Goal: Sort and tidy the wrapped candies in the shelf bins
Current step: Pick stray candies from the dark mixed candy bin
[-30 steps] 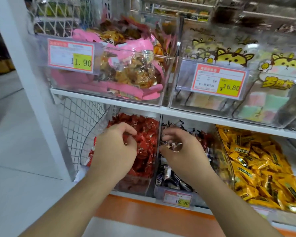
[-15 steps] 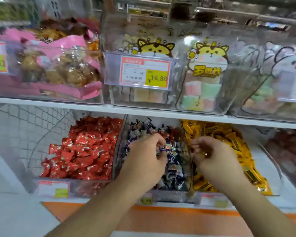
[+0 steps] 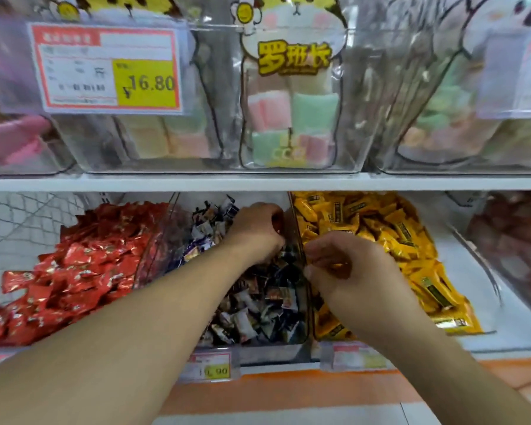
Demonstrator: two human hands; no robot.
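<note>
Three clear bins stand side by side on the lower shelf. The left one holds red-wrapped candies (image 3: pixel 74 271), the middle one dark mixed-wrapper candies (image 3: pixel 258 302), the right one yellow-wrapped candies (image 3: pixel 396 228). My left hand (image 3: pixel 256 230) reaches deep into the middle bin, with its fingers curled down into the dark candies near the divider (image 3: pixel 295 222). My right hand (image 3: pixel 347 268) hovers at the left edge of the yellow bin, just right of the divider. Its fingers are curled and pinch a small yellow-orange candy (image 3: pixel 337 268).
The upper shelf (image 3: pixel 258 182) carries clear bins of pastel marshmallow packs (image 3: pixel 292 118) with a 16.80 price tag (image 3: pixel 108 65). A bin of dark red sweets (image 3: pixel 515 240) sits far right. Price tags (image 3: pixel 212 368) line the lower shelf front, above an orange strip.
The view has shifted right and closer. My left hand went from the red bin into the dark-candy bin and deeper. My right hand went from the dark bin to the yellow bin's edge.
</note>
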